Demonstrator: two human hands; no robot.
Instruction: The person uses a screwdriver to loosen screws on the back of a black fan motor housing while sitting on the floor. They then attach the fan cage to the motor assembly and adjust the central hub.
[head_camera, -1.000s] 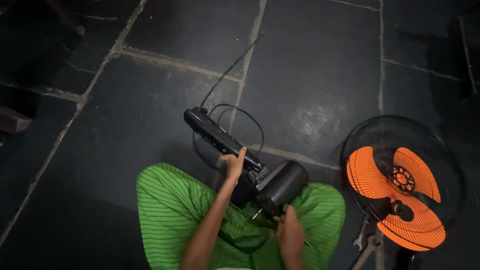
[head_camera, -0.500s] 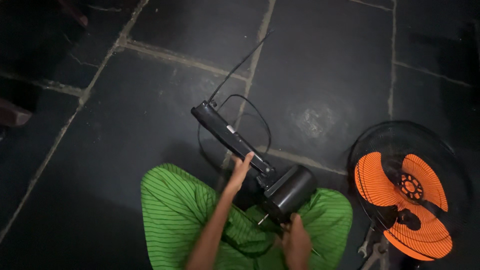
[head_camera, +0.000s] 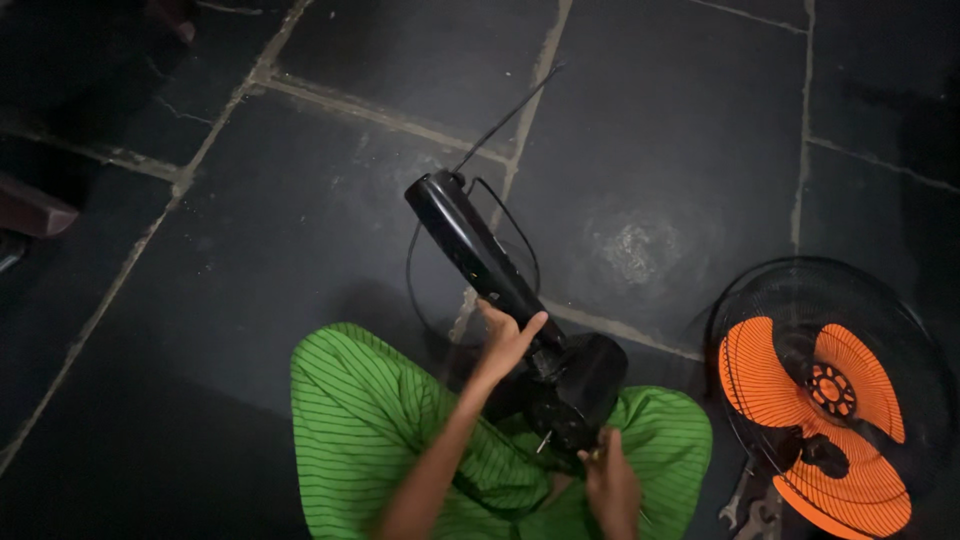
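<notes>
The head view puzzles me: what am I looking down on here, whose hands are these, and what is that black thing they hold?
This picture comes from a camera worn on a person's head, looking down at their lap. The person sits on a dark stone floor in green striped clothing. Their left hand grips the neck of a black fan body, a long stem ending in a round motor housing that rests on the lap. Their right hand is at the housing's lower end; what it holds is too small to tell. A thin black cord trails across the floor. To the right lies a fan guard with orange blades.
</notes>
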